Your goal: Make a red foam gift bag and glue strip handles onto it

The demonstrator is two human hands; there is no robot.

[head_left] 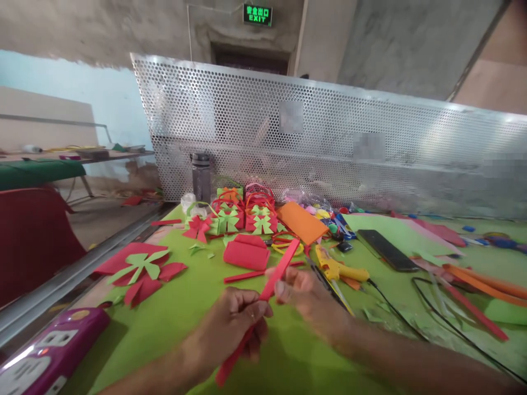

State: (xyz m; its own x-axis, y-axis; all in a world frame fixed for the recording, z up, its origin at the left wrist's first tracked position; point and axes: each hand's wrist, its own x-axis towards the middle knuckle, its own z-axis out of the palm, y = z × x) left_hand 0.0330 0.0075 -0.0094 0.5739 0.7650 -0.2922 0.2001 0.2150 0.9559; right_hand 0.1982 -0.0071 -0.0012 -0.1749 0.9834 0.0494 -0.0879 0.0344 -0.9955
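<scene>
Through left grip (235,317), right grip (304,296), red strip (283,267)

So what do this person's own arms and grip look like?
The grip is two ordinary human hands: left hand and right hand, without gloves or visible rings. The left forearm and right forearm are bare in view, with no sleeve, watch or bracelet showing. Blur hides any finer markings.

A green exit sign (257,15) glows above a perforated metal screen (239,104), with a dark bottle (201,180) and black phone (387,250) before it.
</scene>
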